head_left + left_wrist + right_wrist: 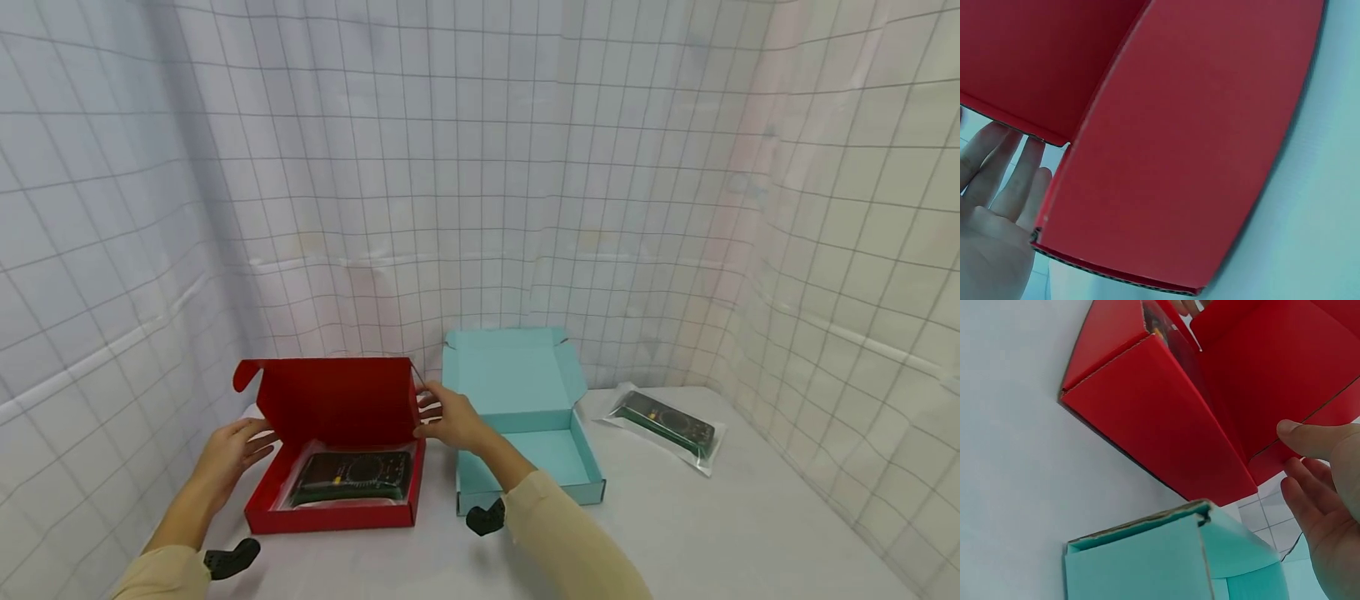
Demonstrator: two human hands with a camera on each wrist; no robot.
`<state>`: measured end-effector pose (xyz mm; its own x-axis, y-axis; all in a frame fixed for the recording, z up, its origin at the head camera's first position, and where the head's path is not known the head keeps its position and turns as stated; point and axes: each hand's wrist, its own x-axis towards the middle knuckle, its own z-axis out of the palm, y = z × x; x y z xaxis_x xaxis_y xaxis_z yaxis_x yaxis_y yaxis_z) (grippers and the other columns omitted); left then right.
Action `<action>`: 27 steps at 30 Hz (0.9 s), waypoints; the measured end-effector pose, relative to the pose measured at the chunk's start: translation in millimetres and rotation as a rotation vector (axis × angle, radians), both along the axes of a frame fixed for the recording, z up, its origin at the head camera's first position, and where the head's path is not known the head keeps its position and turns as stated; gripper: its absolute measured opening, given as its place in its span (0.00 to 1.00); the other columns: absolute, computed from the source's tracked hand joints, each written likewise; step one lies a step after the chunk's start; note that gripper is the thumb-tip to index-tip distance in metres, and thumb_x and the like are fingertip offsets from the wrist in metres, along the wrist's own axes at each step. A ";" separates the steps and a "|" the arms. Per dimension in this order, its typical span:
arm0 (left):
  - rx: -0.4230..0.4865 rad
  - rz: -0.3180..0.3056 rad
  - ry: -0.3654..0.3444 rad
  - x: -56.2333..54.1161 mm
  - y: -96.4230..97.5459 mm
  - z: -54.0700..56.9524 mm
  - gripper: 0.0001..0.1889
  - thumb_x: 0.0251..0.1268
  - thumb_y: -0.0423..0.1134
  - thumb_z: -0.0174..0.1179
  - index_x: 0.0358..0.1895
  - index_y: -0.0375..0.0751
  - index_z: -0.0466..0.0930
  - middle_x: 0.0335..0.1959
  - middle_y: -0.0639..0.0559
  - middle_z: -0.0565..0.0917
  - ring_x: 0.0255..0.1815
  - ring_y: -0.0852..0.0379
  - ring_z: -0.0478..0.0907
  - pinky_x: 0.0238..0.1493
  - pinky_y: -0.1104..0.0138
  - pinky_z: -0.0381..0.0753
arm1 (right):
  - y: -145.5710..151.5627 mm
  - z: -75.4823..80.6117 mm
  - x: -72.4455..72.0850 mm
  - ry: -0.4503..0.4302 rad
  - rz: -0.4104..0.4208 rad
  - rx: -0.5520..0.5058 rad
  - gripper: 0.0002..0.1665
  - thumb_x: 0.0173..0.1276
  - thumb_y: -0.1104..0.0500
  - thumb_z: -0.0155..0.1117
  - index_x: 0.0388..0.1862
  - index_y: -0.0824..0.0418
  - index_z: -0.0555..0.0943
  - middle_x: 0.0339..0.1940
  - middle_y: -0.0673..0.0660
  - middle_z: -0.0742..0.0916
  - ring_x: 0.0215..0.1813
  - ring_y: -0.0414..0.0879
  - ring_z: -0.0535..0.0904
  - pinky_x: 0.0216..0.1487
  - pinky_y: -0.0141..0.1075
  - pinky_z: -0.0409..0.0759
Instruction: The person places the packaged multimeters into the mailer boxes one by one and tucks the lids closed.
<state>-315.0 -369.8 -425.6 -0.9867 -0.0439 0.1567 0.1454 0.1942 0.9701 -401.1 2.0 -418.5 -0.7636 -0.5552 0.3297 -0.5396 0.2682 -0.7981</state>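
Observation:
A red cardboard box (pixel 330 518) stands at the left with its lid (pixel 341 400) partly raised. Inside it lies a dark multimeter (pixel 352 477) in clear plastic wrap. At the lid's right side my right hand (pixel 452 418) pinches the side flap (pixel 1329 409), thumb on the inner face and fingers behind it. My left hand (pixel 228 454) is at the lid's left side; in the left wrist view its extended fingers (pixel 1019 178) reach behind the lid's edge.
Just right of the red box is a light blue box (pixel 525 500) with its lid (pixel 510 367) up and nothing in it. Farther right, another wrapped multimeter (pixel 663 421) lies on the white table (pixel 750 517). A gridded white curtain (pixel 495 183) surrounds the back and sides.

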 end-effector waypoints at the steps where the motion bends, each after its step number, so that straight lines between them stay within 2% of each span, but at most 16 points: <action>1: 0.045 -0.020 0.004 0.6 -1.3 -0.9 0.22 0.87 0.48 0.42 0.61 0.33 0.77 0.46 0.64 0.85 0.46 0.68 0.84 0.50 0.70 0.84 | -0.2 -0.3 0.9 0.006 0.001 0.000 0.35 0.66 0.69 0.75 0.69 0.55 0.73 0.56 0.55 0.84 0.55 0.44 0.85 0.52 0.35 0.85; 4: 0.148 -0.065 0.012 2.2 -3.5 -2.1 0.19 0.86 0.52 0.40 0.54 0.50 0.81 0.45 0.68 0.85 0.47 0.66 0.85 0.50 0.72 0.83 | -0.7 -0.9 3.4 0.019 0.002 -0.005 0.34 0.66 0.69 0.74 0.69 0.56 0.74 0.55 0.55 0.84 0.55 0.45 0.85 0.52 0.35 0.85; 6: 0.170 -0.078 0.014 2.5 -4.1 -2.3 0.18 0.85 0.55 0.41 0.50 0.57 0.82 0.45 0.68 0.86 0.47 0.66 0.85 0.49 0.73 0.83 | -1.4 -1.7 3.9 0.026 -0.004 -0.004 0.33 0.66 0.68 0.75 0.68 0.55 0.74 0.53 0.55 0.85 0.54 0.45 0.85 0.52 0.34 0.85; 13: 0.212 -0.097 0.030 4.5 -3.3 -3.6 0.20 0.86 0.53 0.40 0.43 0.62 0.85 0.44 0.67 0.86 0.45 0.65 0.86 0.48 0.72 0.84 | -2.7 -8.4 4.8 0.078 -0.027 0.051 0.32 0.64 0.67 0.77 0.65 0.56 0.76 0.51 0.53 0.85 0.52 0.43 0.85 0.52 0.36 0.85; 17: 0.244 -0.136 0.035 6.6 -5.3 -5.4 0.21 0.87 0.51 0.39 0.44 0.65 0.86 0.45 0.66 0.87 0.46 0.65 0.87 0.49 0.71 0.84 | -2.6 -11.3 6.6 0.095 -0.043 0.069 0.32 0.62 0.68 0.78 0.63 0.57 0.77 0.51 0.53 0.86 0.51 0.42 0.85 0.51 0.33 0.84; 22: 0.246 -0.198 0.041 8.5 -8.6 -6.3 0.22 0.87 0.51 0.37 0.48 0.67 0.86 0.48 0.66 0.87 0.50 0.64 0.85 0.51 0.72 0.83 | 0.6 -8.9 11.6 0.020 -0.048 0.003 0.26 0.63 0.64 0.79 0.58 0.60 0.79 0.49 0.53 0.87 0.51 0.44 0.87 0.50 0.33 0.85; 25: 0.238 -0.228 0.045 10.6 -11.2 -6.9 0.22 0.88 0.50 0.36 0.51 0.69 0.85 0.50 0.67 0.86 0.51 0.64 0.85 0.52 0.71 0.82 | 6.3 -5.2 15.5 -0.049 -0.013 -0.023 0.20 0.68 0.58 0.75 0.55 0.62 0.83 0.49 0.51 0.88 0.51 0.44 0.87 0.50 0.36 0.86; 27: 0.236 -0.249 0.050 12.5 -12.7 -6.9 0.22 0.88 0.50 0.35 0.52 0.70 0.84 0.52 0.67 0.86 0.52 0.64 0.85 0.52 0.71 0.82 | 9.8 -2.6 17.2 -0.095 0.029 -0.036 0.20 0.71 0.53 0.71 0.56 0.63 0.84 0.49 0.51 0.89 0.51 0.46 0.87 0.51 0.40 0.86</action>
<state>-302.5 -382.5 -432.5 -0.9630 0.1562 0.2194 0.2087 -0.0824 0.9745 -383.9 11.8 -421.1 -0.7761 -0.5665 0.2770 -0.4682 0.2234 -0.8549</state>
